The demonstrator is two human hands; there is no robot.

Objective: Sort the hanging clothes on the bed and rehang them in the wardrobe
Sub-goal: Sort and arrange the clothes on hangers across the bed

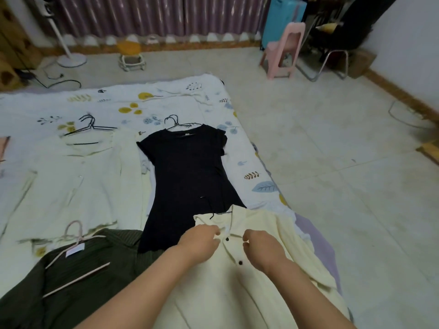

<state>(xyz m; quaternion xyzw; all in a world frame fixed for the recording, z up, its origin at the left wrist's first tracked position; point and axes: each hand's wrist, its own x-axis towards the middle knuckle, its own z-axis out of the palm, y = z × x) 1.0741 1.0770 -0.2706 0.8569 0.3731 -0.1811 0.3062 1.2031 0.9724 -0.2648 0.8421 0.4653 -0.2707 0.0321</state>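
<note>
At the bottom centre of the frame, I watch both hands work the collar of a cream button-front shirt [240, 288] spread on the bed [166, 98]. The left hand [202, 243] pinches the placket edge just left of the top dark button, fingers curled; the right hand [263, 245] grips the opposite collar edge, knuckles up. The shirt's fabric looks soft and ribbed, and a black wire hanger [213, 211] pokes from its neck. Above it, mid-frame, lies a black short-sleeved dress [187, 176] on its own black hanger [177, 123]. At lower left is a dark green ribbed garment [78, 279] on a pink hanger [76, 236]. At left lies a pale cream blouse [71, 176] with more black hangers [91, 128] at its neck. The bedsheet is white, printed with leaves.
</note>
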